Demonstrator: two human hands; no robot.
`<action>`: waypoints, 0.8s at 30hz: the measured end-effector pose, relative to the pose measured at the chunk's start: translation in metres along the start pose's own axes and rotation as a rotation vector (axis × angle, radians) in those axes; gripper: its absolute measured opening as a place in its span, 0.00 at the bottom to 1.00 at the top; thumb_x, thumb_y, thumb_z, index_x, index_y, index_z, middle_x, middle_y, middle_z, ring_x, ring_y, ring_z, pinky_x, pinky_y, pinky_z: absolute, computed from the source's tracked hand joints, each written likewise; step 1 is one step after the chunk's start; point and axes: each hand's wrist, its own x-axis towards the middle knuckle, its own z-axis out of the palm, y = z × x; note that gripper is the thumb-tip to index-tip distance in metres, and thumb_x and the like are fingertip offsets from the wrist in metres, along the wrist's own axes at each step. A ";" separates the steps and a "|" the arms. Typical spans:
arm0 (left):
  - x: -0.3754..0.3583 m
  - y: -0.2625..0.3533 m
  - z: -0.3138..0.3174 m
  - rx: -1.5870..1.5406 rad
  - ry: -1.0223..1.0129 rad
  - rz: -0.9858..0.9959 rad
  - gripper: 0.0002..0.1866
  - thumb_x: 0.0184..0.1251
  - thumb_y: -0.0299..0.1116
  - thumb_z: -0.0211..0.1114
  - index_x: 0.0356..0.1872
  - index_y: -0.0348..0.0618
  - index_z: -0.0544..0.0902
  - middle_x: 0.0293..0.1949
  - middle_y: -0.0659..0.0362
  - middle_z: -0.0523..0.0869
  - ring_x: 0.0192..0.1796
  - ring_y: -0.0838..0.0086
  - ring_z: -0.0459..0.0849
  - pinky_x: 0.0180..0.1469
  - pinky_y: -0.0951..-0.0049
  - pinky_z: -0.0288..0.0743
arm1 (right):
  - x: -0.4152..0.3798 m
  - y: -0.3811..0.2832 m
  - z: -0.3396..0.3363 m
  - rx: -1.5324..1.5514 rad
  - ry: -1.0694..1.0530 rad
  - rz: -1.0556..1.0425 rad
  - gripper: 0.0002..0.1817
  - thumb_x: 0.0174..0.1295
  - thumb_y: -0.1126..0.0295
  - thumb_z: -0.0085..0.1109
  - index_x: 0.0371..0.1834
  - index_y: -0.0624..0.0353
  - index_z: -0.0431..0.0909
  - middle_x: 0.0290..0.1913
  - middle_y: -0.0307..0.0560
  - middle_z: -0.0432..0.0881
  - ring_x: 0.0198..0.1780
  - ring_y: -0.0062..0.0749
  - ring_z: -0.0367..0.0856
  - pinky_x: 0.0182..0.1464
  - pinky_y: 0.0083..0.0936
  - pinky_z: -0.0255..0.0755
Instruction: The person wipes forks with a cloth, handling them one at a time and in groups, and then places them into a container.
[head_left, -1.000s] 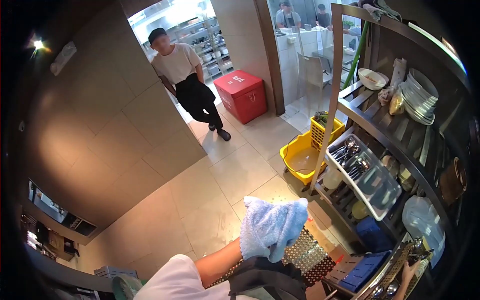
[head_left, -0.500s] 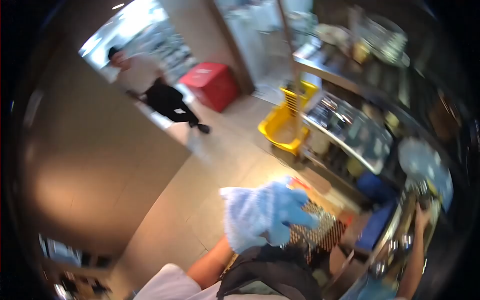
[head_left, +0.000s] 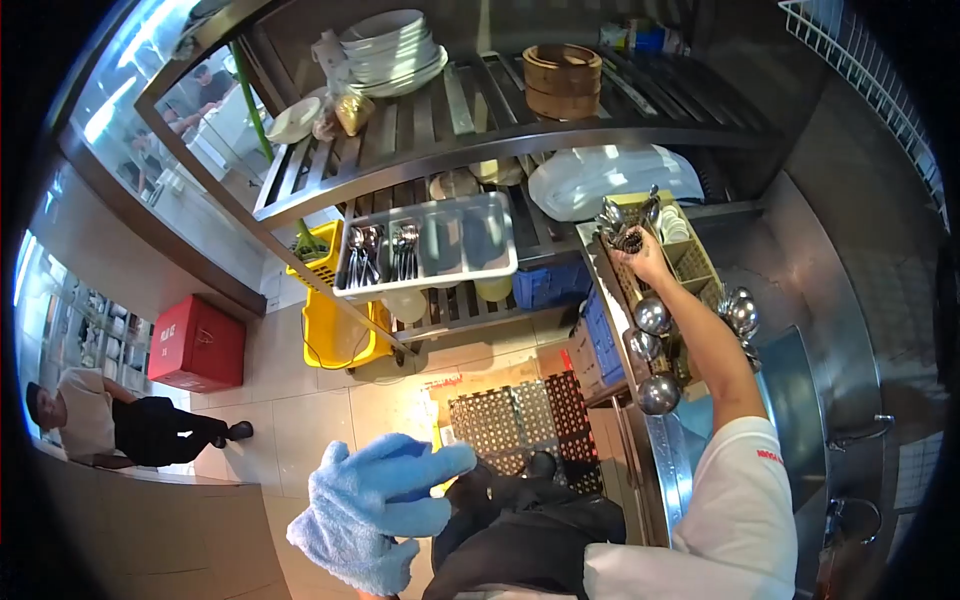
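Observation:
My left hand [head_left: 375, 510] is inside a fluffy light-blue glove, raised over the floor in front of my dark apron [head_left: 520, 540]. Its gloved fingers are spread, holding nothing. On the right, my right hand [head_left: 648, 262] reaches into a yellowish divided cutlery holder [head_left: 690, 262] at the sink. The fingers close around something dark at the holder's left side; I cannot tell what it is. Metal utensils [head_left: 610, 215] stand upright beside the fingertips. White spoons [head_left: 674, 225] fill a neighbouring compartment. Steel ladles [head_left: 656, 315] hang below my wrist, on both sides of my forearm.
A slatted steel rack [head_left: 450, 140] bears stacked white plates [head_left: 395, 55], a bamboo steamer [head_left: 562, 82] and a cutlery tray [head_left: 465, 240]. Beneath it are a yellow mop bucket [head_left: 340, 335] and blue crates [head_left: 550, 285]. A person [head_left: 120, 420] stands left, near a red box [head_left: 197, 343].
My view has swung right toward the rack and sink. The gloved left hand now appears further left with fingers spread; my right hand still reaches to the cutlery holder. The person appears further left.

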 end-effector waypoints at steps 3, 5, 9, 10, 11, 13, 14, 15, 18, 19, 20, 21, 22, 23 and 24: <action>-0.005 0.004 -0.016 0.004 0.048 0.017 0.27 0.42 0.34 0.65 0.48 0.41 0.70 0.44 0.54 0.73 0.48 0.67 0.72 0.50 0.68 0.66 | -0.002 -0.001 -0.008 -0.335 0.010 -0.131 0.17 0.46 0.84 0.60 0.39 0.61 0.66 0.37 0.44 0.75 0.36 0.25 0.74 0.35 0.20 0.73; -0.002 0.004 -0.026 0.005 0.086 0.033 0.28 0.41 0.34 0.65 0.48 0.41 0.69 0.44 0.54 0.73 0.48 0.67 0.72 0.51 0.68 0.66 | -0.006 -0.003 -0.015 -0.258 0.003 -0.082 0.18 0.46 0.83 0.62 0.38 0.60 0.66 0.37 0.42 0.76 0.38 0.23 0.74 0.40 0.20 0.73; 0.009 0.007 -0.044 0.010 0.158 0.069 0.28 0.41 0.34 0.66 0.48 0.41 0.69 0.45 0.54 0.73 0.48 0.67 0.72 0.51 0.68 0.66 | -0.019 -0.012 -0.006 -0.305 0.053 -0.095 0.18 0.44 0.82 0.64 0.36 0.59 0.67 0.38 0.41 0.76 0.39 0.22 0.74 0.43 0.20 0.73; 0.012 0.009 -0.047 0.010 0.169 0.079 0.29 0.41 0.34 0.66 0.48 0.41 0.69 0.45 0.54 0.73 0.48 0.67 0.72 0.51 0.68 0.66 | -0.019 -0.019 -0.003 -0.347 0.092 -0.103 0.17 0.44 0.81 0.65 0.35 0.59 0.68 0.39 0.41 0.77 0.38 0.21 0.75 0.43 0.19 0.73; 0.015 0.010 -0.051 0.007 0.176 0.084 0.29 0.41 0.34 0.66 0.48 0.41 0.69 0.45 0.54 0.73 0.48 0.67 0.72 0.51 0.68 0.66 | -0.012 -0.009 -0.008 0.015 0.087 -0.034 0.18 0.43 0.80 0.66 0.35 0.58 0.68 0.37 0.39 0.76 0.37 0.21 0.75 0.42 0.18 0.72; 0.020 0.012 -0.058 0.009 0.191 0.088 0.29 0.40 0.35 0.66 0.49 0.41 0.69 0.45 0.54 0.73 0.48 0.67 0.72 0.51 0.68 0.65 | -0.002 -0.001 -0.010 0.012 0.062 -0.030 0.18 0.43 0.81 0.65 0.35 0.57 0.67 0.34 0.39 0.76 0.35 0.21 0.75 0.39 0.19 0.72; 0.023 0.012 -0.060 0.008 0.189 0.094 0.29 0.40 0.35 0.67 0.49 0.41 0.69 0.45 0.54 0.73 0.48 0.67 0.72 0.51 0.68 0.65 | -0.003 0.001 -0.005 -0.305 0.079 -0.145 0.18 0.43 0.82 0.63 0.34 0.58 0.66 0.33 0.40 0.76 0.34 0.21 0.75 0.38 0.19 0.73; 0.026 0.012 -0.062 0.011 0.193 0.095 0.29 0.40 0.35 0.67 0.49 0.41 0.69 0.45 0.54 0.73 0.48 0.68 0.72 0.51 0.68 0.65 | -0.002 0.000 -0.005 -0.307 0.084 -0.141 0.18 0.43 0.82 0.63 0.34 0.58 0.66 0.33 0.40 0.76 0.34 0.21 0.75 0.38 0.19 0.73; 0.032 0.012 -0.066 0.028 0.199 0.084 0.30 0.40 0.35 0.67 0.49 0.41 0.69 0.45 0.55 0.72 0.49 0.68 0.72 0.51 0.68 0.65 | -0.001 0.005 -0.005 -0.811 0.191 -0.208 0.17 0.44 0.85 0.59 0.35 0.60 0.64 0.31 0.39 0.75 0.33 0.20 0.74 0.36 0.18 0.72; 0.030 0.011 -0.068 0.031 0.203 0.079 0.30 0.40 0.35 0.67 0.49 0.41 0.69 0.45 0.55 0.72 0.49 0.68 0.71 0.51 0.68 0.65 | 0.003 0.008 -0.004 -0.743 0.198 -0.249 0.18 0.44 0.86 0.58 0.36 0.60 0.63 0.31 0.38 0.74 0.31 0.20 0.73 0.36 0.16 0.72; 0.029 0.010 -0.068 0.033 0.198 0.066 0.30 0.40 0.35 0.67 0.49 0.41 0.68 0.45 0.55 0.72 0.49 0.68 0.71 0.51 0.68 0.65 | 0.003 0.011 -0.003 -0.677 0.205 -0.289 0.18 0.44 0.86 0.57 0.36 0.61 0.62 0.30 0.38 0.73 0.30 0.19 0.72 0.36 0.15 0.71; 0.027 0.010 -0.067 0.027 0.199 0.055 0.30 0.39 0.35 0.67 0.49 0.41 0.68 0.45 0.55 0.72 0.49 0.68 0.71 0.51 0.68 0.65 | 0.003 0.013 -0.003 -0.681 0.200 -0.281 0.18 0.44 0.86 0.57 0.36 0.61 0.62 0.30 0.38 0.73 0.30 0.19 0.72 0.36 0.15 0.71; 0.024 0.009 -0.067 0.027 0.195 0.047 0.31 0.39 0.35 0.67 0.49 0.41 0.68 0.45 0.55 0.72 0.49 0.68 0.71 0.51 0.68 0.65 | 0.004 0.014 -0.003 -0.641 0.218 -0.304 0.18 0.43 0.83 0.60 0.37 0.61 0.64 0.30 0.39 0.74 0.31 0.22 0.72 0.37 0.18 0.70; 0.023 0.008 -0.067 0.030 0.195 0.036 0.31 0.39 0.35 0.68 0.49 0.41 0.68 0.46 0.55 0.72 0.49 0.68 0.71 0.52 0.68 0.65 | 0.005 0.014 -0.004 -0.600 0.237 -0.329 0.19 0.42 0.80 0.62 0.38 0.62 0.66 0.31 0.41 0.75 0.33 0.24 0.73 0.37 0.20 0.69; 0.021 0.006 -0.066 0.033 0.191 0.028 0.31 0.39 0.35 0.68 0.49 0.41 0.68 0.46 0.55 0.72 0.49 0.68 0.71 0.52 0.68 0.65 | 0.003 0.015 -0.005 -0.558 0.259 -0.353 0.20 0.40 0.77 0.64 0.39 0.62 0.68 0.31 0.43 0.76 0.34 0.27 0.73 0.38 0.22 0.69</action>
